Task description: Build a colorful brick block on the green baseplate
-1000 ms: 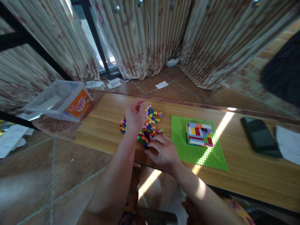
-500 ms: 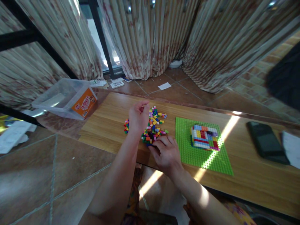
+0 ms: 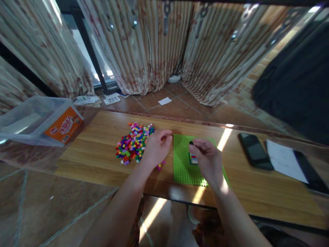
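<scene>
My right hand (image 3: pixel 207 156) pinches a small black toy brick (image 3: pixel 191 143) between thumb and fingers, above the green baseplate (image 3: pixel 181 168). Beneath this hand, a multicoloured block of joined bricks (image 3: pixel 193 160) is mostly hidden; only its left edge with white, red and blue shows. My left hand (image 3: pixel 158 145) hovers between the brick pile and the baseplate, thumb and fingers curled together. Whatever it may hold is too small to make out. To its left lies a loose pile of small coloured bricks (image 3: pixel 133 142), with a few stray pink and yellow bricks (image 3: pixel 159 167) near its wrist.
The wooden table (image 3: pixel 89 151) also bears a dark phone (image 3: pixel 254 151), a white paper (image 3: pixel 285 159) and a dark flat device (image 3: pixel 312 173) at right. A clear plastic bin (image 3: pixel 38 120) with an orange label stands beyond the left end. Curtains (image 3: pixel 164 51) hang behind.
My right hand has moved from the pile to over the baseplate, now with a black brick. My left hand has moved off the pile towards the baseplate. The view has shifted right.
</scene>
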Motion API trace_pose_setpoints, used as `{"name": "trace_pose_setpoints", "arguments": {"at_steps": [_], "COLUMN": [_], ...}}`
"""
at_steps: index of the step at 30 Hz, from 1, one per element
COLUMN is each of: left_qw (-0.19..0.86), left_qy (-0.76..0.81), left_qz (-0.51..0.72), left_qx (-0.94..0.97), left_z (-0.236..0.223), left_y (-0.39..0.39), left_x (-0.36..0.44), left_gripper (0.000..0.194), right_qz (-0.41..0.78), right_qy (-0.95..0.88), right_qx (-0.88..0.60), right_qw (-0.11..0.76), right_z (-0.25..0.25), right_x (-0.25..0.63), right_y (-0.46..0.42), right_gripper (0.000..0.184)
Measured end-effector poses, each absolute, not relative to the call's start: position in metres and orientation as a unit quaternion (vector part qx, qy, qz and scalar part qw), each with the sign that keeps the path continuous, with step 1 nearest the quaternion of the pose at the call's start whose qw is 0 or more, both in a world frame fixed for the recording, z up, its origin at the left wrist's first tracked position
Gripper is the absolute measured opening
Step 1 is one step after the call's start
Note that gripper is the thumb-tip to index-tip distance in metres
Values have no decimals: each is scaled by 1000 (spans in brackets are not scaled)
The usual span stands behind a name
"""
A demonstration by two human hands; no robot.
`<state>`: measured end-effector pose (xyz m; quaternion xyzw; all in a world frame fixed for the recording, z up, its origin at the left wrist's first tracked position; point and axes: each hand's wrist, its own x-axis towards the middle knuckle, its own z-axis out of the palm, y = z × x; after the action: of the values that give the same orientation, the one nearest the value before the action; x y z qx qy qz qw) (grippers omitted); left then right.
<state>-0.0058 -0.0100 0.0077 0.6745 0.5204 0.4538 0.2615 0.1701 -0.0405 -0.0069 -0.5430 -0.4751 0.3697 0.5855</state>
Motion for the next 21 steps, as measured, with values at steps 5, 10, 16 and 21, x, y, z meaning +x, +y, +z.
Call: {"name": "trace_pose_setpoints", "arguments": {"at_steps": [5, 10, 16, 21], "left_qw": [314, 323, 304, 301], "left_qy": [434, 405, 405, 402], "left_qz": [425, 413, 437, 449], "left_qx": [730, 749, 744, 739], "left_z": [7, 4, 1, 3], "left_y": [-17, -21, -23, -23], "left_x": [23, 45, 62, 72], "left_gripper": [28, 27, 21, 16], "right_qz": [398, 398, 402, 405], "right_qy": [-491, -499, -485, -484], "right_qx": [-531, -542, -552, -561], "right_qw": [564, 547, 545, 536], "right_z": [-7, -5, 1, 3], "right_x": [184, 195, 205, 213], "right_y": [-42, -44, -45, -48], "right_gripper": [16, 22, 27, 32]}}
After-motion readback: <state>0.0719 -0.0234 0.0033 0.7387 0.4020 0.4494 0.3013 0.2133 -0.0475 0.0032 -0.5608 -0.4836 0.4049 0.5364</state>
